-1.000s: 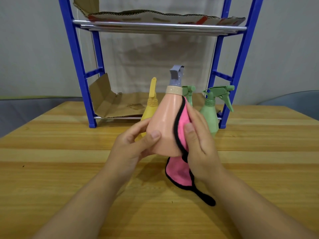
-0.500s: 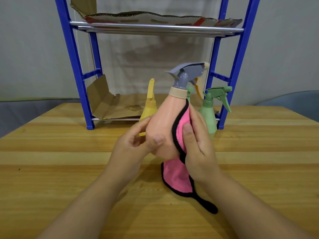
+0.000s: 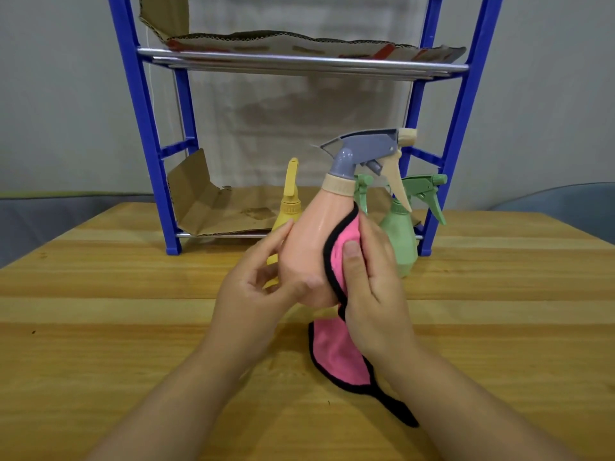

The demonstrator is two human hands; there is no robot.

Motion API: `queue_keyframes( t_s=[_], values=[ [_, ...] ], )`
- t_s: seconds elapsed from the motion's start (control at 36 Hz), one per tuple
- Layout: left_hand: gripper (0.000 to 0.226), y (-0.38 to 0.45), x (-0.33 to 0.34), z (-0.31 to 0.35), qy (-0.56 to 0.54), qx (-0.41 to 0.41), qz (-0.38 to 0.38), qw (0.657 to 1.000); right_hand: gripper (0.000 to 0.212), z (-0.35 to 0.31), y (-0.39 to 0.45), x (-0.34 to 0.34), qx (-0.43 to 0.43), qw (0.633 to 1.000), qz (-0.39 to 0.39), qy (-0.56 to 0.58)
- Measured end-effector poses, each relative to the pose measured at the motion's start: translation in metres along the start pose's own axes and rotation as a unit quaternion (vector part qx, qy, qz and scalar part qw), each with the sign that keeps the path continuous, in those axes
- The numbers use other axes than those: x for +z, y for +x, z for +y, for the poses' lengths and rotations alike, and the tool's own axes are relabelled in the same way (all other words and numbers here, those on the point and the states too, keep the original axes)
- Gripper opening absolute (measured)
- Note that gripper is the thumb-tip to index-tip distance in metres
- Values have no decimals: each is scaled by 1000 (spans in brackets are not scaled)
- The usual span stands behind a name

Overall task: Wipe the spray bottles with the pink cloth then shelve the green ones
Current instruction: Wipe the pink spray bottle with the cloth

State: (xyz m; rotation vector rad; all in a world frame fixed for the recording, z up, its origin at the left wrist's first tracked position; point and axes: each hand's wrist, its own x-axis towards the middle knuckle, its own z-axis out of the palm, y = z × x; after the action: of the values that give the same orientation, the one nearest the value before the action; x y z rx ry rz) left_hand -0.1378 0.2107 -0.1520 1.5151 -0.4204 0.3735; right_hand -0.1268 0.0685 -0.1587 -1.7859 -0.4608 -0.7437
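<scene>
A peach spray bottle (image 3: 306, 247) with a grey trigger head is lifted above the table, tilted slightly. My left hand (image 3: 256, 291) grips its lower body from the left. My right hand (image 3: 372, 277) presses the pink cloth (image 3: 336, 354), edged in black, against the bottle's right side; the cloth's tail hangs down to the table. Behind stand a yellow bottle (image 3: 289, 207), mostly hidden, and two green spray bottles: one (image 3: 399, 234) plainly visible to the right, the other (image 3: 362, 191) showing only its head.
A blue shelf rack (image 3: 139, 128) with metal rails stands at the back of the wooden table (image 3: 100, 311). Cardboard (image 3: 226, 207) lines its lower and upper shelves. A grey wall is behind.
The peach bottle has turned in my hands, so its grey nozzle now points right instead of facing away. My right hand with the cloth has slid a little along the bottle's side.
</scene>
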Motion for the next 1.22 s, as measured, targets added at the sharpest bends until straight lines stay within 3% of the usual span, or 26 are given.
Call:
queue_keyframes(
  t_s=[0.08,0.19,0.25,0.33,0.42,0.47,0.53,0.58,0.72,0.81,0.86,0.89,0.97,1.03,1.11,1.22],
  values=[
    [60,2,-1,0,-30,-27,-15,999,54,1,1,-3,-22,1000,-8,-10],
    [43,3,-4,0,-119,-86,-84,986,61,-2,7,-13,-161,982,-38,-88],
    [48,1,-6,0,-120,-94,-96,984,59,-3,9,-15,-191,976,-41,-98],
    [53,1,-7,0,-119,-87,-106,983,54,-4,8,-14,-144,989,-29,-25],
    [64,1,-8,-3,-133,-81,-108,982,44,-10,5,-12,2,986,-32,165],
    [60,1,-7,-2,-139,-78,-105,982,41,-5,4,-12,69,974,-29,213],
    [48,2,-5,1,-151,-82,-83,982,52,-3,4,-11,59,983,-17,174],
    [35,4,-3,2,-143,-85,-45,985,49,-4,4,-8,21,990,-13,136],
    [35,3,-2,4,-66,-38,-14,997,50,-3,5,-5,-45,998,0,43],
    [55,-1,-3,1,16,-29,-29,999,30,-4,4,-2,-25,998,7,51],
    [70,-1,-2,-1,63,-33,-36,997,31,-3,4,-3,-18,999,7,35],
    [67,0,-1,-1,42,-42,-43,997,37,-1,3,-4,-20,1000,3,21],
    [28,4,-2,1,-73,-89,-59,992,60,-1,2,-5,-77,995,-15,-66],
    [24,5,-6,0,-126,-111,-56,984,62,-3,3,-6,-143,984,-24,-107],
    [36,4,-9,-2,-144,-103,-59,982,62,-3,6,-6,-163,983,-15,-76],
    [50,3,-9,-3,-133,-89,-86,983,67,-3,5,-5,-14,993,-20,117]
  ],
)
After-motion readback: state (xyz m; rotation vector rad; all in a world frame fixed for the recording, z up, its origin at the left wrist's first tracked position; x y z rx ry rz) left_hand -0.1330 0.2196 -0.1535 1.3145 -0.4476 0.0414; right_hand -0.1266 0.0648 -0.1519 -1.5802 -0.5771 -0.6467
